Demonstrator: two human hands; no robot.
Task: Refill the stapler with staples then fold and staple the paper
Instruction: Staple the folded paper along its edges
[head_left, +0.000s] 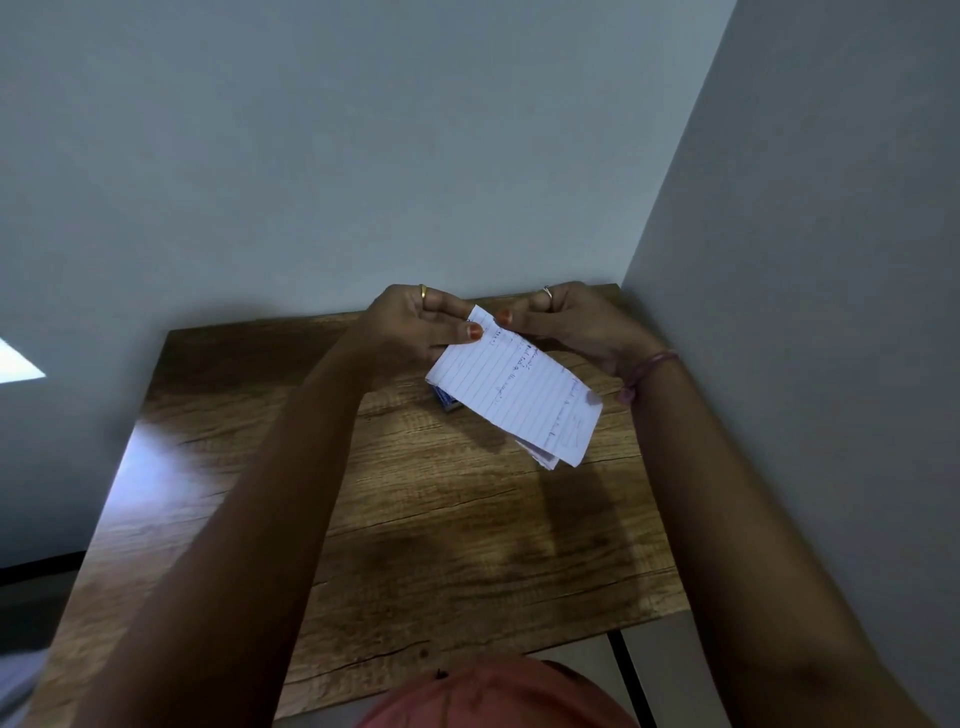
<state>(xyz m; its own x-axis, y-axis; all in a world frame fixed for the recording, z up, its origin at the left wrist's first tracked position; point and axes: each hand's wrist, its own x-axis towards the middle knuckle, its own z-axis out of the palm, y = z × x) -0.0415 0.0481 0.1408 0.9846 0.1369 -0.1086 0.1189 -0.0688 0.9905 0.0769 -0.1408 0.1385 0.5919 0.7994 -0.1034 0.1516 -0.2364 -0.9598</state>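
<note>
you pinched the folded paper (511, 392) at its far end with both hands, left hand (415, 325) and right hand (566, 325); its long axis ran toward you, rightward.

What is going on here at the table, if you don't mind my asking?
A person is holding a folded sheet of lined paper above a wooden table. The left hand and right hand both pinch its far end. A small blue object, mostly hidden, lies on the table beneath the paper. No stapler is in view.
</note>
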